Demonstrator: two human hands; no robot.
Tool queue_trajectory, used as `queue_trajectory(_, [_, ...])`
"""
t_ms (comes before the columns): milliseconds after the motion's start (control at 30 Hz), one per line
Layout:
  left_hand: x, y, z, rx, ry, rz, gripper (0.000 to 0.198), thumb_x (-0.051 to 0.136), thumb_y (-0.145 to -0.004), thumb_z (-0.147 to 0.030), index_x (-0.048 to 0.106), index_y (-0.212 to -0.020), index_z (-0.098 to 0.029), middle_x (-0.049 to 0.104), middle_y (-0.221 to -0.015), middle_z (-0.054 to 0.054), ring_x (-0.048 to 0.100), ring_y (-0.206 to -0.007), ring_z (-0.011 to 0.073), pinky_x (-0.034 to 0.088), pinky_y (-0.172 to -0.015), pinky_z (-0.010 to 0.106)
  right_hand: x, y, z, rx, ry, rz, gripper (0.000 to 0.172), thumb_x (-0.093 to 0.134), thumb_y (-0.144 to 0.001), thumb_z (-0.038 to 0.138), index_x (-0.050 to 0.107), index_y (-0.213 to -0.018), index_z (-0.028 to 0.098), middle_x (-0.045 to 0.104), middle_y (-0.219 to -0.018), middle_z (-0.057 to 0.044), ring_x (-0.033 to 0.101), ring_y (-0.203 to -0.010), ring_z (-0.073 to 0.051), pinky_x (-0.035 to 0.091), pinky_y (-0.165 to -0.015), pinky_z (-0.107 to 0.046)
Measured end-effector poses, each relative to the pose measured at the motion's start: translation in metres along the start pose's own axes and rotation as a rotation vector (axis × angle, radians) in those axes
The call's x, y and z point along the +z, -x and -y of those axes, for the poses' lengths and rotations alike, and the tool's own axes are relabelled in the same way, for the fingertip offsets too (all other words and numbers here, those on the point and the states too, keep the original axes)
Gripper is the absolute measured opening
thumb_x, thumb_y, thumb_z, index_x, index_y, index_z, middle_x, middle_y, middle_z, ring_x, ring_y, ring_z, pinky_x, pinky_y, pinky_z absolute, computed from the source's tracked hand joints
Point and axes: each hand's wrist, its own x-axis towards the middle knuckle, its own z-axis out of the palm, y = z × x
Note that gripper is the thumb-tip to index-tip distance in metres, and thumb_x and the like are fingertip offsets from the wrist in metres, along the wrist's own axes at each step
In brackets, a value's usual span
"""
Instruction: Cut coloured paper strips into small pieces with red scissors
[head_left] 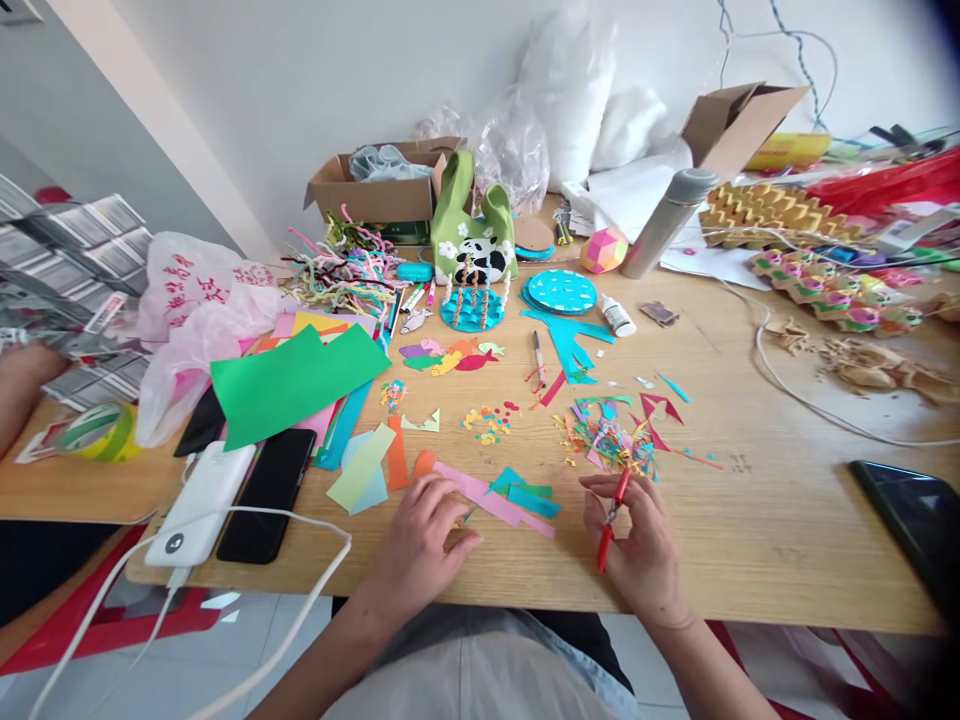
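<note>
A table (750,540) laid out around one pink strip (484,496).
Left of the strip, a green sheet (300,385) tops a paper stack (352,425), perhaps for easy reach. Over the strip's left end the left hand (420,535) curls; whether it pinches anything, one cannot tell. Right of the strip, the right hand (649,545), near heaped scraps (626,435), grips a red-handled tool (612,516) across its fingers, probably for readiness.

At the bottom middle are a grey top (450,680), blue cloth (576,655) and black cloth (600,640). The left hand (424,540) and right hand (645,550) are bare.
</note>
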Motion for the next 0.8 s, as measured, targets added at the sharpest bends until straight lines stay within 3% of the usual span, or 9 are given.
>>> queue_trajectory(167, [0.008, -0.009, -0.001, 0.005, -0.076, 0.011, 0.005, 0.056, -0.077, -0.016, 0.056, -0.081, -0.019, 0.056, -0.103, 0.008, 0.047, -0.105, 0.0240, 0.043, -0.091, 0.046, 0.002, 0.007, 0.008, 0.002, -0.024, 0.125, 0.021, 0.054, -0.077, 0.006, 0.052, -0.090, 0.022, 0.061, -0.090, -0.007, 0.056, -0.085, -0.023, 0.047, -0.072, -0.039])
queue_trajectory(433, [0.014, -0.016, -0.002, -0.008, -0.077, -0.032, 0.014, 0.048, -0.077, -0.006, 0.052, -0.070, -0.018, 0.057, -0.096, 0.007, 0.049, -0.099, 0.0212, 0.044, -0.088, 0.042, 0.004, 0.006, 0.005, 0.049, -0.012, 0.094, 0.021, 0.054, -0.077, 0.007, 0.051, -0.090, 0.022, 0.060, -0.091, -0.007, 0.055, -0.086, -0.023, 0.047, -0.074, -0.040])
queue_trajectory(667, [0.014, -0.016, -0.005, 0.019, 0.081, -0.152, 0.012, 0.049, -0.078, -0.007, 0.051, -0.075, -0.018, 0.059, -0.095, 0.006, 0.052, -0.097, 0.0185, 0.043, -0.089, 0.040, 0.003, 0.007, 0.008, 0.028, -0.076, 0.145, 0.021, 0.055, -0.079, 0.007, 0.051, -0.092, 0.022, 0.059, -0.093, -0.008, 0.055, -0.088, -0.023, 0.047, -0.074, -0.040])
queue_trajectory(800, [0.012, -0.016, -0.010, 0.024, 0.133, -0.216, 0.011, 0.050, -0.078, -0.009, 0.053, -0.079, -0.020, 0.060, -0.093, 0.006, 0.054, -0.095, 0.0188, 0.044, -0.090, 0.040, 0.010, 0.001, 0.019, 0.157, -0.209, 0.165, 0.023, 0.061, -0.080, 0.017, 0.048, -0.098, 0.022, 0.058, -0.105, -0.010, 0.057, -0.097, -0.024, 0.047, -0.081, -0.042])
